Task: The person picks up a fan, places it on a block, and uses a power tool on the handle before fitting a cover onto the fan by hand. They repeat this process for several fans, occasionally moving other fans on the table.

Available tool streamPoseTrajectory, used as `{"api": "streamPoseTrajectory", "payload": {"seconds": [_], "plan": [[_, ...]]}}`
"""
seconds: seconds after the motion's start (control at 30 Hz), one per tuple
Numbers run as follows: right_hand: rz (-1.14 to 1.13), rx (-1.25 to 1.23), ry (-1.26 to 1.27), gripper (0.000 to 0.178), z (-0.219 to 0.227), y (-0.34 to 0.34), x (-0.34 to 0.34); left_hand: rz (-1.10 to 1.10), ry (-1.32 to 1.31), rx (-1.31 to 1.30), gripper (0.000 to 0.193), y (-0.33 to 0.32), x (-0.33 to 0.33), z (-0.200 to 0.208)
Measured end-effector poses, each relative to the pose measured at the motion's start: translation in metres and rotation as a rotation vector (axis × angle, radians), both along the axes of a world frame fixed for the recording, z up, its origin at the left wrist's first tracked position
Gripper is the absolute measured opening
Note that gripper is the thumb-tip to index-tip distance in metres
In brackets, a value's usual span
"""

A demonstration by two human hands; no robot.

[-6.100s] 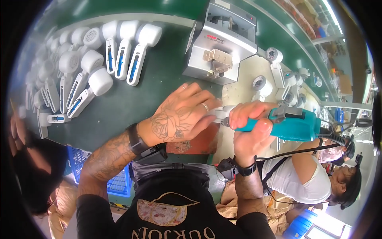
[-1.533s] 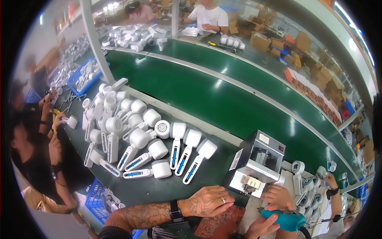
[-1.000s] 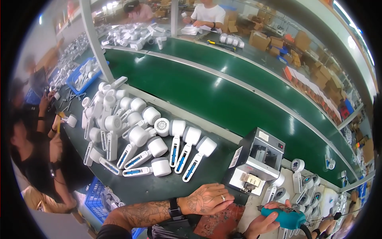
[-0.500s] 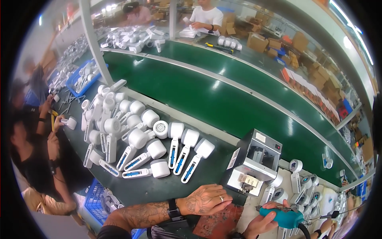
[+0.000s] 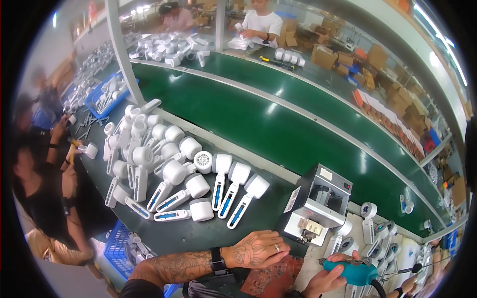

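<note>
My left hand [image 5: 258, 249] rests palm down at the front of a black and silver boxy machine [image 5: 318, 203]. Its fingers bend downward, a ring on one of them, and their tips are hidden, so what they may hold does not show. In my right hand [image 5: 325, 280] is a teal electric screwdriver [image 5: 352, 271], its tip pointing left, below the machine's front. A cable runs from its rear. Between my hands lies a worn red mat [image 5: 273, 278]. White handheld fans [image 5: 241, 203] with blue strips in their handles lie left of the machine.
A green conveyor belt [image 5: 238, 114] runs behind the bench. More fan units [image 5: 368, 226] lie right of the machine. A blue basket [image 5: 117, 251] stands at lower left, another blue crate [image 5: 107, 107] farther back. Co-workers sit at left and across the belt; another person's hand [image 5: 408, 285] shows at lower right.
The view has shifted slightly, so the bench and belt sit a little to the right. Both my hands keep their places, with the screwdriver still in the right one.
</note>
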State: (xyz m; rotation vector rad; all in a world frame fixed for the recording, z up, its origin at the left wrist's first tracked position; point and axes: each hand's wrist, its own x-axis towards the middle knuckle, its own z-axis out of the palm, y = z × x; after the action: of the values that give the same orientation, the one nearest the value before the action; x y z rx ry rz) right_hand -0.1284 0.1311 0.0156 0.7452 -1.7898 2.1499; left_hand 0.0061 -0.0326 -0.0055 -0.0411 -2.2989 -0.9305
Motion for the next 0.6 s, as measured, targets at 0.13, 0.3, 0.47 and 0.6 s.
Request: {"api": "streamPoseTrajectory", "payload": {"seconds": [0.13, 0.3, 0.47, 0.6], "plan": [[0.010, 0.007, 0.006, 0.068, -0.003, 0.002, -0.001, 0.006, -0.002, -0.008, 0.012, 0.000, 0.000, 0.001], [0.025, -0.005, 0.000, 0.067, -0.002, 0.001, 0.000, -0.001, 0.007, -0.038, 0.012, -0.003, 0.001, 0.004], [0.035, 0.009, -0.009, 0.060, 0.006, 0.009, -0.011, 0.014, -0.010, -0.041, 0.011, 0.002, -0.001, 0.003], [0.198, -0.083, -0.097, 0.056, 0.032, 0.010, -0.017, 0.021, 0.032, -0.018, 0.010, 0.000, 0.000, 0.004]]}}
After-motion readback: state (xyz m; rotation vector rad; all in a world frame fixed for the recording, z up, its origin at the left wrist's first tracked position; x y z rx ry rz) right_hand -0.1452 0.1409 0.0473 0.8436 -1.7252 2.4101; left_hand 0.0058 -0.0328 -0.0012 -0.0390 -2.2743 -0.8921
